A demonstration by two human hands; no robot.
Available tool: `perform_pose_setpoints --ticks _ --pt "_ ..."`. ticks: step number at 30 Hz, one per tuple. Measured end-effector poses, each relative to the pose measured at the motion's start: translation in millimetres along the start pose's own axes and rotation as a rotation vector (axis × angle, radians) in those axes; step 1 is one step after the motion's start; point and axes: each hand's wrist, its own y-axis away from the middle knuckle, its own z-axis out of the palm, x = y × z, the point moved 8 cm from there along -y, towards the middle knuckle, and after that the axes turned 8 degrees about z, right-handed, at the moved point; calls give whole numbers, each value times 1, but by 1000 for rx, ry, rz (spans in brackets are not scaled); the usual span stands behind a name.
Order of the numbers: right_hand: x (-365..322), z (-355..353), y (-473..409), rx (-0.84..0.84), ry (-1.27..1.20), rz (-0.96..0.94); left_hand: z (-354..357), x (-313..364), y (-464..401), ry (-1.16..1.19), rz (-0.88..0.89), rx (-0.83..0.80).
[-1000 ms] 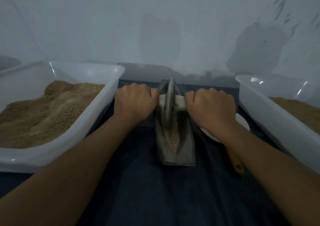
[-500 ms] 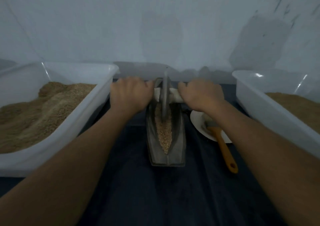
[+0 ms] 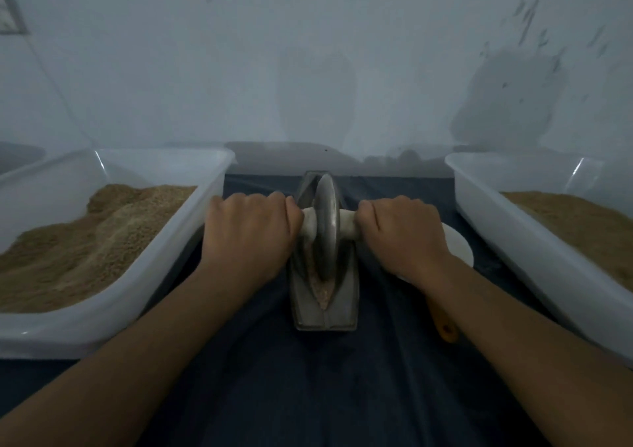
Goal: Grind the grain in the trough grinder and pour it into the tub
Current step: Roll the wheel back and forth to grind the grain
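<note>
A grey metal trough grinder (image 3: 342, 306) lies lengthwise on the dark cloth in the middle. Its metal wheel (image 3: 326, 227) stands upright in the trough, near the middle of its length. A pale axle handle (image 3: 347, 228) runs through the wheel. My left hand (image 3: 250, 237) grips the left end of the handle and my right hand (image 3: 404, 237) grips the right end. Brownish grain (image 3: 322, 292) lies in the trough's groove in front of the wheel. A white tub (image 3: 191, 227) heaped with grain stands at the left, and another white tub (image 3: 507, 220) with grain at the right.
A white plate (image 3: 457, 246) sits right of the grinder, partly under my right wrist. An orange tool handle (image 3: 445, 328) pokes out beneath my right forearm. The dark cloth (image 3: 308, 385) spreads toward me. A pale wall rises just behind the tubs.
The wheel and both hands have rolled back toward me along the trough from its far end. Less grain shows in front of the wheel, and my right arm now covers most of the plate.
</note>
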Motion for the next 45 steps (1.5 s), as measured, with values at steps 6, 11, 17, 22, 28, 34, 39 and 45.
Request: perform_pose_setpoints --ticks 6,11,17,22,28,34,39,45 --pt "-3 35 -47 -255 79 -125 35 -12 -26 2 -55 101" --pt "9 57 -83 -341 151 11 67 -32 -69 120 -68 8" --pt "1 38 -74 -174 168 138 78 -37 -62 154 -103 -19" --pt "-6 14 -41 -40 84 125 51 -22 -33 152 -73 59" --pt "-23 -23 14 41 167 9 11 -10 12 159 -39 105" --pt "-26 -48 30 269 91 -11 -5 -17 35 383 -162 255" --pt "-14 -8 -10 76 123 71 26 -12 -3 68 40 158" --pt "16 78 -90 -492 66 106 72 -35 -78 107 -51 -134"
